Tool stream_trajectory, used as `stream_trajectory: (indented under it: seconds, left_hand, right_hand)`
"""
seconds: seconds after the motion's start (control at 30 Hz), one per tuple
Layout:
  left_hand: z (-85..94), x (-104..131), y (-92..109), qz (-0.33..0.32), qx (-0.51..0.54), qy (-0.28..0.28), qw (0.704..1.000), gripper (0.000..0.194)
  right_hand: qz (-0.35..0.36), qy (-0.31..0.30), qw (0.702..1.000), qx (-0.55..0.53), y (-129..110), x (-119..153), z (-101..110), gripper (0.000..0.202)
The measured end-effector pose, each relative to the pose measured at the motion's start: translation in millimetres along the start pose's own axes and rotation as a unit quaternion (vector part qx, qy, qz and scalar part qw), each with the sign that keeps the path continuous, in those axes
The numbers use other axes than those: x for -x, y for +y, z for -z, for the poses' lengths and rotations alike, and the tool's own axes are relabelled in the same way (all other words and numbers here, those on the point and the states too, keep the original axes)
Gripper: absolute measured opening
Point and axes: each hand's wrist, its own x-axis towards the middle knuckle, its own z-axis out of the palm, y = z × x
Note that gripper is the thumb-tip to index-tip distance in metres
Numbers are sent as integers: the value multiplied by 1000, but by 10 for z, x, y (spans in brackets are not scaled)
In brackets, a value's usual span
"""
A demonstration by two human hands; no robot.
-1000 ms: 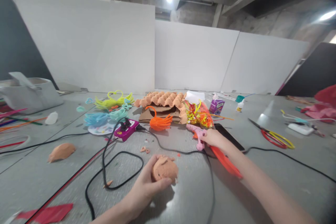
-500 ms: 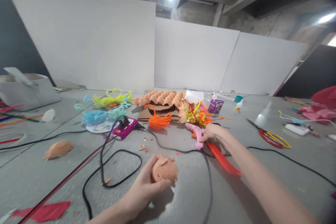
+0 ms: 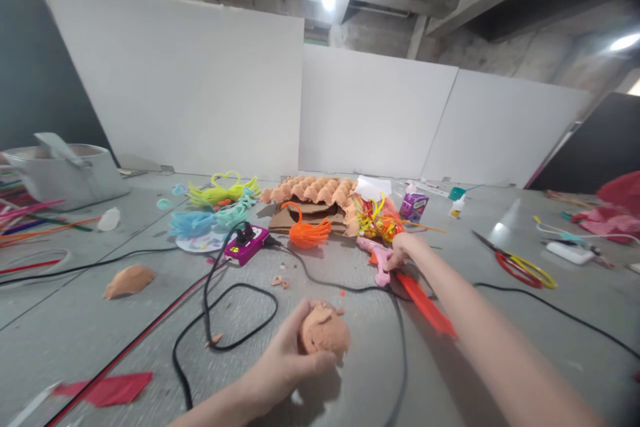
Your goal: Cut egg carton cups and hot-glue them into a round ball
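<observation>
Two grips are clamped: your left hand (image 3: 287, 361) on the ball (image 3: 326, 332), above the tabletop (image 3: 367, 380); your right hand (image 3: 401, 249) on the glue gun (image 3: 375, 253), beside the red strips (image 3: 429, 308).

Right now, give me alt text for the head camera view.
The left hand holds a rounded tan piece; the right hand touches a pink glue gun. Beyond are a tan egg carton and an orange bundle.
</observation>
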Motion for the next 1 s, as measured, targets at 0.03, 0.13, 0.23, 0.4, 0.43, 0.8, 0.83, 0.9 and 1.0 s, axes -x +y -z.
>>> stream_trajectory:
  seconds: [0.03,0.13,0.23,0.4,0.43,0.8,0.83,0.9,1.0]
  left_hand:
    - [-3,-1,-7,1,0,-2,1000,46]
    - [-10,-8,-16,2,15,13,1000,43]
    - [-13,-21,-2,6,57,43,997,39]
    - [-1,-49,32,15,167,73,983,41]
    - [5,-52,31,17,188,78,979,43]
    - [30,-72,-32,65,265,38,961,35]
    - [11,-73,-17,69,269,36,960,35]
    - [-44,-75,29,81,266,35,960,35]
    - [-147,-77,121,105,238,60,964,30]
  right_hand:
    - [-3,-3,1000,-1,12,28,29,28]
    - [4,2,1000,-11,35,165,118,25]
    - [48,43,997,-39,-15,450,150,27]
    - [217,109,963,-120,-248,1188,-21,16]
    - [267,107,948,-136,-294,1324,-68,14]
    - [356,-12,865,-352,-646,1687,-344,44]
    - [346,-14,866,-362,-658,1685,-345,42]
    - [327,-17,868,-373,-673,1695,-336,40]
    - [296,-10,878,-376,-683,1732,-317,41]
